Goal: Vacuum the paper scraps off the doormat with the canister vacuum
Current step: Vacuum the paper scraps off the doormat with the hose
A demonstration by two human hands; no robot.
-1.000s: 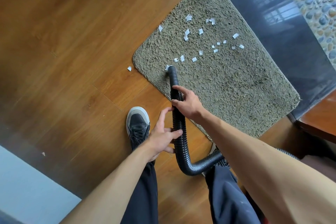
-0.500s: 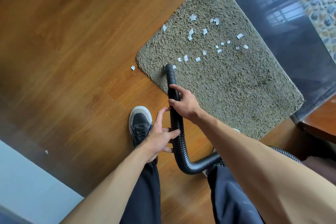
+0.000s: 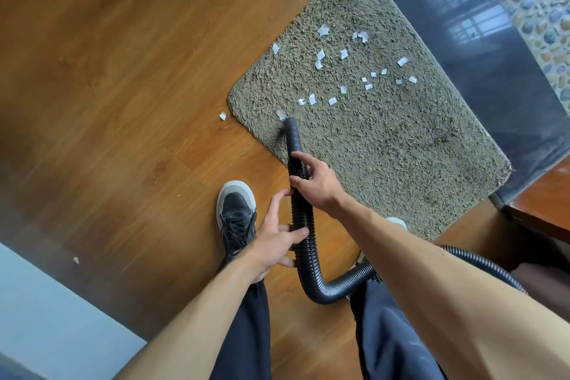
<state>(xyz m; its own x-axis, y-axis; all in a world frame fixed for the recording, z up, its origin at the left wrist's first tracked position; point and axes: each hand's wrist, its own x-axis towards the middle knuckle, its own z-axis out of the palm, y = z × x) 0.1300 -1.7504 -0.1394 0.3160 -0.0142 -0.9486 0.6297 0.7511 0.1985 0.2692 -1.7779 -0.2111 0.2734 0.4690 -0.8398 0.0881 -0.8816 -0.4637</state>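
Note:
A shaggy grey-brown doormat (image 3: 385,139) lies on the wooden floor, with several white paper scraps (image 3: 342,71) scattered over its far half. A black ribbed vacuum hose (image 3: 303,225) runs up from between my legs, and its open end (image 3: 289,122) rests on the mat's near-left corner, touching one scrap (image 3: 280,114). My right hand (image 3: 317,185) grips the hose a little behind the nozzle. My left hand (image 3: 274,241) holds the hose lower down, fingers loosely wrapped. One more scrap (image 3: 222,116) lies on the floor just left of the mat. The canister is out of view.
My left foot in a black sneaker (image 3: 236,213) stands on the wooden floor (image 3: 123,102) beside the hose. A dark glass door (image 3: 462,25) borders the mat's far side. Wooden furniture (image 3: 543,203) sits at the right. A pale wall (image 3: 40,318) fills the lower left.
The hose end has shifted slightly along the mat's near-left corner and now touches a scrap there. Both hands keep the same grip on the hose.

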